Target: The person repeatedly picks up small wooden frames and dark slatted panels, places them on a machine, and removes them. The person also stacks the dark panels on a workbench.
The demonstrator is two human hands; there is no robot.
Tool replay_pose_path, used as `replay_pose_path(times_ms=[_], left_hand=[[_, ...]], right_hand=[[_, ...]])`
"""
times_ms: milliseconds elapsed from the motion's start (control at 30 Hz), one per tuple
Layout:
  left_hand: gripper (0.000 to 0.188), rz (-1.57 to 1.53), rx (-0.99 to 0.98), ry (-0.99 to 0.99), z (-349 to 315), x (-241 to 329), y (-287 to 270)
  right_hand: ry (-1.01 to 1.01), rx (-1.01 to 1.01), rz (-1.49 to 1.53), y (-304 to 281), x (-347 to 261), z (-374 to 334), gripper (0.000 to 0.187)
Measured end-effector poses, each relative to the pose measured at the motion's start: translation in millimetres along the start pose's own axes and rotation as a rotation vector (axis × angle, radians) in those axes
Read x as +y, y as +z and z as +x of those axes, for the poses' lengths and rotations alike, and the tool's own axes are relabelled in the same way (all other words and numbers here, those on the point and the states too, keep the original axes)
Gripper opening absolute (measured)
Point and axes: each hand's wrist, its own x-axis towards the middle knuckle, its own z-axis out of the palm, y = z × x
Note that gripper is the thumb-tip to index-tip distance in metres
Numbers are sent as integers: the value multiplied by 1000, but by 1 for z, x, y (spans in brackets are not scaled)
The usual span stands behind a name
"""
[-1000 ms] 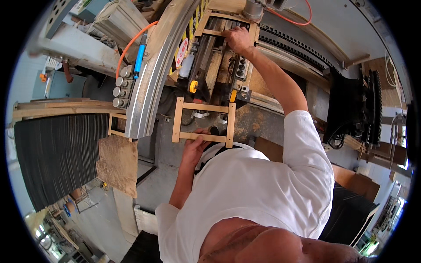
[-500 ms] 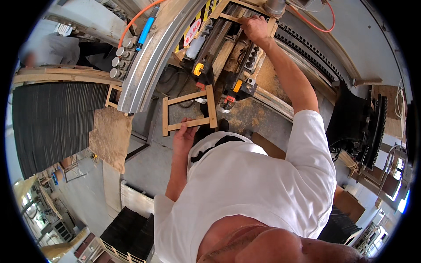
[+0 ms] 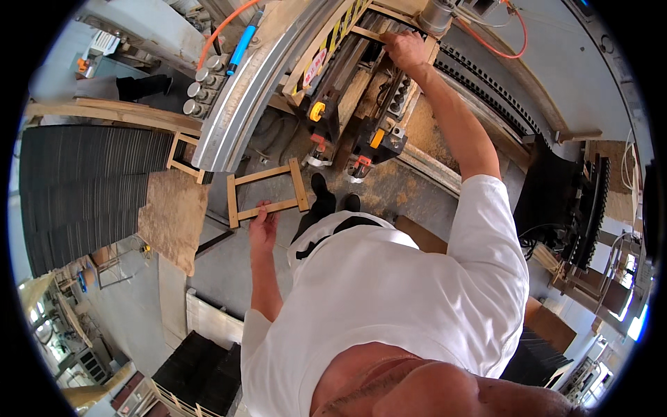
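Observation:
A light wooden rectangular frame (image 3: 299,184) is held out at my left side. The fingers of my left hand (image 3: 263,228) are closed on its near bar. My right hand (image 3: 405,50) reaches forward to the machine and grips the bar of a second wooden frame (image 3: 364,33) lying across the machine's rails. Its fingertips are partly hidden behind the bar. Below that hand, the machine has two clamp arms with black ends, a yellow knob (image 3: 317,111) and an orange lever (image 3: 377,138).
A metal rail (image 3: 233,121) with a blue pen-like tool (image 3: 241,50) stands left of the machine. Farther left are stacked dark strips (image 3: 83,187) and a brown board (image 3: 172,219). Sawdust (image 3: 399,184) covers the floor near my feet. Another person's dark-clothed leg (image 3: 142,87) shows at far left.
My left hand has moved left and a little lower with the wooden frame, away from the clamp ends. My right hand stays on the second frame. The view has shifted slightly.

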Motion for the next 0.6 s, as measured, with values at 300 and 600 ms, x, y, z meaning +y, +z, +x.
replay_pose_path(times_ms=[300, 600], left_hand=[[32, 120, 151, 280, 26, 78, -59], [24, 150, 343, 380, 100, 215, -171]], right_hand=[[205, -237, -191, -10, 13, 3, 31], [182, 243, 579, -122, -191, -29, 21]])
